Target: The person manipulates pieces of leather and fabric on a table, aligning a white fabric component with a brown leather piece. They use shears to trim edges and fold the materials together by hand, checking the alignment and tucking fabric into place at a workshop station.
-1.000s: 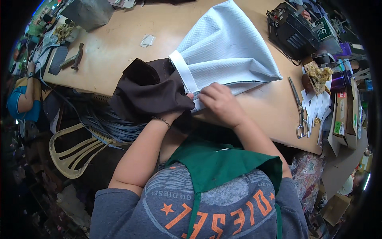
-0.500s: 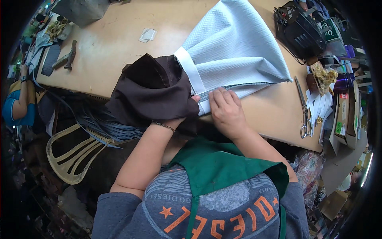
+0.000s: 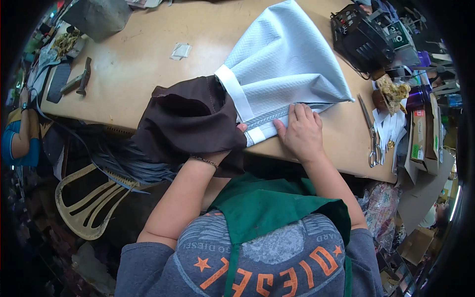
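Observation:
A pale blue quilted piece (image 3: 292,54) with a smooth white-blue band (image 3: 234,91) is spread over the table, joined to a gathered dark brown cloth (image 3: 193,126) on its left. A grey braided strip (image 3: 267,117) runs along its near edge. My left hand (image 3: 241,127) is mostly covered by the brown cloth; only its thumb tip shows, pressed at the join as it grips the cloth. My right hand (image 3: 304,132) lies on the near edge of the blue piece, fingers stretched over the strip and thumb apart.
Scissors (image 3: 372,136) lie at the table's right, beside white strips (image 3: 388,131). A black box-shaped device (image 3: 360,39) stands at the far right, a hammer (image 3: 79,81) at the left. Below the left edge is a plastic chair (image 3: 89,208). Another person's arm (image 3: 22,133) shows far left.
My right hand has slid right along the near edge, away from my left hand, uncovering more of the braided strip. My left hand keeps its place at the join.

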A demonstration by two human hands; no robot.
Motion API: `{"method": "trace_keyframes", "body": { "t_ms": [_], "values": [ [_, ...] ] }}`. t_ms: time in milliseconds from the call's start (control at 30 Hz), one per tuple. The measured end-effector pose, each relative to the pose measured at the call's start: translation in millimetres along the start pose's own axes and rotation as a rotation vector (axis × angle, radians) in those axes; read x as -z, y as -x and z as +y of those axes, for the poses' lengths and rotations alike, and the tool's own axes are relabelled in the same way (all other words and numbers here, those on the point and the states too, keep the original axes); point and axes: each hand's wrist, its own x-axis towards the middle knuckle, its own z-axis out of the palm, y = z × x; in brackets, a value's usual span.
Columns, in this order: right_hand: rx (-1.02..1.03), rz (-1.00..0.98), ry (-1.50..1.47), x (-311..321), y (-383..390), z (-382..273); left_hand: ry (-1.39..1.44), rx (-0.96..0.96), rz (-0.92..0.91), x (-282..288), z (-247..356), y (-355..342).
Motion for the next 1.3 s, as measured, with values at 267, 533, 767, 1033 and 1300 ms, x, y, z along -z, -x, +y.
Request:
{"method": "trace_keyframes", "body": {
  "t_ms": [267,533,767,1033,1300],
  "values": [
    [0.251,0.062,-0.357,9,12,-34,-0.025,-0.029,-0.01,2,3,-5],
    [0.119,0.048,-0.362,-3,17,-21,0.141,-0.065,-0.01,-4,-12,-5],
    [0.024,0.2,-0.36,-19,21,14,-0.123,-0.066,0.029,-4,0,-1],
    [-0.024,0.179,-0.506,-29,31,24,0.549,0.387,0.122,-46,35,-7],
    [-0.074,0.184,-0.59,-30,34,30,0.598,0.506,0.165,-70,43,-9]
  ]
}}
